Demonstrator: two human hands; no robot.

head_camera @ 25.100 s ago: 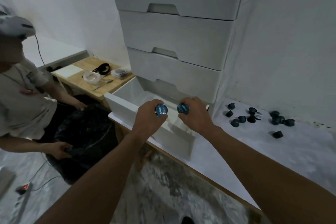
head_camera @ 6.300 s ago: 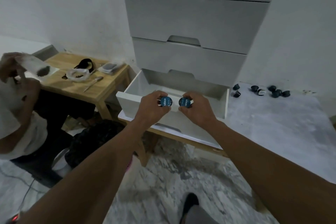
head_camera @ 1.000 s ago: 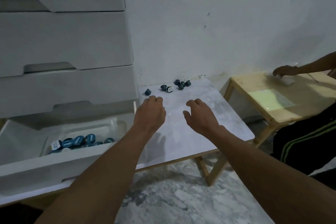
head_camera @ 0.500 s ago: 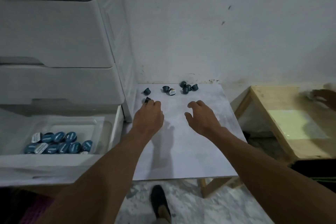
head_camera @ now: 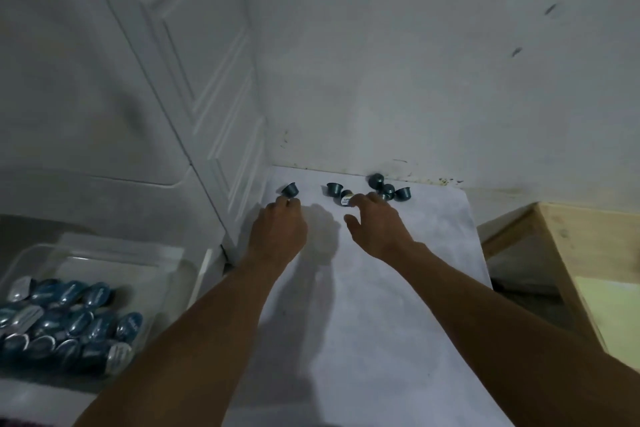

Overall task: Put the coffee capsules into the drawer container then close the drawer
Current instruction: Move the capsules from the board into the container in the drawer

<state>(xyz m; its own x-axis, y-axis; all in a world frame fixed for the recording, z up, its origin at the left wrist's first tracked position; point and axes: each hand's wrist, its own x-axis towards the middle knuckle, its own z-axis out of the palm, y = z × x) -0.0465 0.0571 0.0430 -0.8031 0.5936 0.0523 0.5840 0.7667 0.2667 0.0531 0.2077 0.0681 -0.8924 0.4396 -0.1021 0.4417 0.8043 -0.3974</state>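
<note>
Several dark teal coffee capsules [head_camera: 388, 189] lie in a loose row at the back of the white table [head_camera: 367, 340], by the wall. My left hand [head_camera: 280, 232] is beside the drawer unit, its fingers curled down over a capsule that they hide, just short of another capsule [head_camera: 290, 190]. My right hand [head_camera: 377, 229] reaches forward with fingers spread, its fingertips at a capsule lying on its side [head_camera: 345, 199]. At the lower left, the open drawer [head_camera: 204, 274] holds a clear container [head_camera: 114, 253] with many capsules [head_camera: 69, 322] in it.
The tall white drawer unit [head_camera: 121, 80] stands at the left against the white wall [head_camera: 415, 62]. A low wooden table [head_camera: 571, 253] stands to the right of the white table, with a dark gap between them.
Both hands have moved forward to the capsule row. My left fingers now cover the capsule nearest the drawer unit, and my right fingertips have reached a capsule. The view has tilted down and moved closer.
</note>
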